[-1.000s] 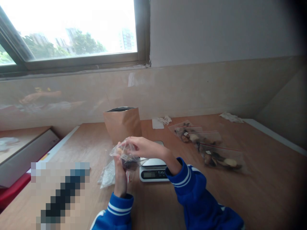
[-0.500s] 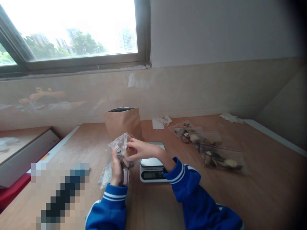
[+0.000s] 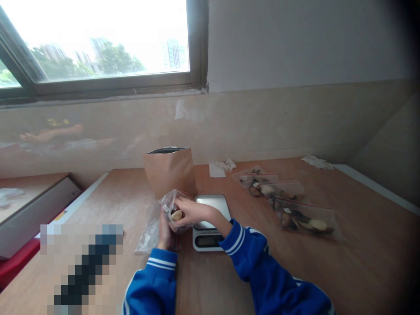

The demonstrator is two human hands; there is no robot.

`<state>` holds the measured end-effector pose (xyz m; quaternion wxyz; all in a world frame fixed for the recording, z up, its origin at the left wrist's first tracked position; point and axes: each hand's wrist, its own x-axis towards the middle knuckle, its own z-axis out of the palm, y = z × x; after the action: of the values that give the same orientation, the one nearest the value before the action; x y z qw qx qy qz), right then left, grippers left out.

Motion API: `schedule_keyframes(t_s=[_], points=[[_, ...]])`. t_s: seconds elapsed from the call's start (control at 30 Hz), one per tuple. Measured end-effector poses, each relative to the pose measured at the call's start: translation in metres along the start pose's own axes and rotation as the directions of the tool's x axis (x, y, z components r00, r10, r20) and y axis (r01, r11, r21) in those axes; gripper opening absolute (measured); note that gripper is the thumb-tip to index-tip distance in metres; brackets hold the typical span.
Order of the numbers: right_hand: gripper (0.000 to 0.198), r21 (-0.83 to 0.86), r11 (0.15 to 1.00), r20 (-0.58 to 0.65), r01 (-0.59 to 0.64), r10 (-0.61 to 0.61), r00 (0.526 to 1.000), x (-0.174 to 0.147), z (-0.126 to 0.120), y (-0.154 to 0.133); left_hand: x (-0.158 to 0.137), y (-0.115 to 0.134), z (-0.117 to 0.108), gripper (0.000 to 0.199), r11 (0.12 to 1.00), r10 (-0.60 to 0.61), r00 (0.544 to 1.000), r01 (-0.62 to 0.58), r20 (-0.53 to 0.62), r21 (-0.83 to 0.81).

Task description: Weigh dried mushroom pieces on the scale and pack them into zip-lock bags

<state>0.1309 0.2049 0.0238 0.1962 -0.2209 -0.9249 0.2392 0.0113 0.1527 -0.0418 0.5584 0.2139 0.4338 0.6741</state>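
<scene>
My left hand is wrapped around a clear zip bag holding dark and pale dried pieces. At the bag's mouth is my right hand, its fingers closing around a pale dried slice; some fingertips are hidden. A white kitchen scale with a metal plate stands just below and right of the right hand. Behind the bag, an open brown kraft pouch stands upright. Beside my left hand lie flat clear plastic bags.
Several filled zip bags lie overlapping on the wooden table to the right. A white card and crumpled tissue lie near the wall, with another tissue farther right. A blurred-out patch covers the left front.
Both hands and the zip bag have shifted slightly down and to the right. The bag has turned, and the pale slice now shows between my right fingers.
</scene>
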Motion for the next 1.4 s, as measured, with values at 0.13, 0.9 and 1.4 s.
schedule_keyframes(t_s=[0.13,0.9,1.4], points=[[0.038,0.090,0.994,0.028,-0.064,0.062,0.998,-0.003,-0.002,-0.004,0.001,0.001,0.000,0.049,0.999,-0.014,1.000,0.015,0.015,-0.041],[0.022,0.368,0.927,-0.295,-0.068,0.186,0.937,-0.006,-0.039,-0.023,-0.001,0.004,-0.001,0.028,0.998,0.019,0.994,-0.026,-0.109,-0.064],[0.024,-0.053,0.998,-0.691,-0.026,-0.017,0.723,0.105,-0.087,-0.018,0.004,-0.002,-0.010,0.023,0.996,0.032,0.995,-0.039,-0.095,-0.079]])
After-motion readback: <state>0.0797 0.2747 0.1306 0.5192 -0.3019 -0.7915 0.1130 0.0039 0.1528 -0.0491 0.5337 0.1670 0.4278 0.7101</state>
